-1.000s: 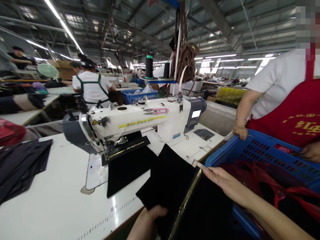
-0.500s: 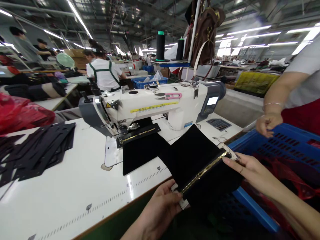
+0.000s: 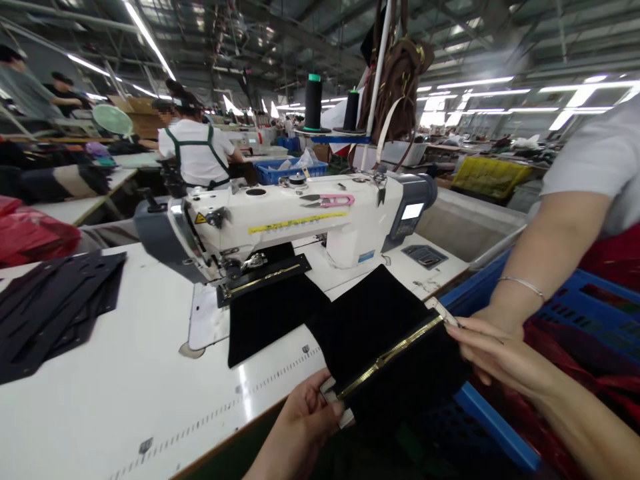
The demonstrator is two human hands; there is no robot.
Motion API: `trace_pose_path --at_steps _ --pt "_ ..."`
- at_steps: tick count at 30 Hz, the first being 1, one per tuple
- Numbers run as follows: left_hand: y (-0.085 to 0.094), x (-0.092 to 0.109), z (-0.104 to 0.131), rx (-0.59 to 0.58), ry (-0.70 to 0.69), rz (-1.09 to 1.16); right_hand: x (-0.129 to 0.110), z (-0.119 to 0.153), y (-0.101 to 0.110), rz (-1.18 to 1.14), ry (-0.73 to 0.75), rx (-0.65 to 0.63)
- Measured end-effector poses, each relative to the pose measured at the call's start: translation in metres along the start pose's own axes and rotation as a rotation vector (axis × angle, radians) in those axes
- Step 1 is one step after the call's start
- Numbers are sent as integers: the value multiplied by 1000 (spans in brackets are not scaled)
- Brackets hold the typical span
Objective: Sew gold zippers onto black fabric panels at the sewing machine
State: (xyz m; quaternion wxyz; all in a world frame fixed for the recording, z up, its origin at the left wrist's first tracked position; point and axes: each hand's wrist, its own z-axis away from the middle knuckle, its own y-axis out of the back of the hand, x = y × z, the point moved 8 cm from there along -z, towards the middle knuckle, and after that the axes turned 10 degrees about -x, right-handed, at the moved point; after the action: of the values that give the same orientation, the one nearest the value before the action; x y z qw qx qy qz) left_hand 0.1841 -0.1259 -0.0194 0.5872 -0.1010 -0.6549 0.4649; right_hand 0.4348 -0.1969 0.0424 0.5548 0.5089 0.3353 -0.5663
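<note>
A black fabric panel [image 3: 373, 320] with a gold zipper [image 3: 385, 357] across it is stretched between my two hands over the table's front edge. My left hand [image 3: 305, 423] pinches its near end by a pale tab. On the far end, the fingers of my right hand [image 3: 493, 350] are closed by another pale tab. A second black zippered panel [image 3: 275, 310] lies under the head of the white sewing machine [image 3: 285, 217]. Another person's hand and forearm [image 3: 530, 293] reach in behind my right hand; whether that hand touches the panel is hidden.
Dark cut pieces [image 3: 65, 307] are piled at the table's left. A blue crate [image 3: 495, 427] with red plastic stands right of the table. Pink thread snips [image 3: 330, 200] rest on the machine. Black thread cones [image 3: 313, 107] stand behind it, near a hanging brown bag [image 3: 400, 87].
The other person's arm has reached down and left, close behind my right hand. My hands and the held panel have shifted slightly left in view, and the whole view has turned a little right.
</note>
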Motion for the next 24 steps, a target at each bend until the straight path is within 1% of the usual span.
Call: trace_pose_path --at_steps 5,11,15,20,22,24 --pt "18 -7 -3 71 19 -14 -6 -1 -14 -51 7 -72" --pt "27 -10 -4 108 48 3 -17 2 -28 -133 43 -126" --pt "24 -9 -3 100 45 16 -17 1 -31 -173 46 -171" --pt "13 -2 -3 63 16 14 -15 0 -27 -155 60 -144" --pt "15 -1 -3 77 16 0 -16 -1 -27 -138 65 -135" --pt "20 -3 -2 112 26 -6 -17 -1 -28 -120 70 -125"
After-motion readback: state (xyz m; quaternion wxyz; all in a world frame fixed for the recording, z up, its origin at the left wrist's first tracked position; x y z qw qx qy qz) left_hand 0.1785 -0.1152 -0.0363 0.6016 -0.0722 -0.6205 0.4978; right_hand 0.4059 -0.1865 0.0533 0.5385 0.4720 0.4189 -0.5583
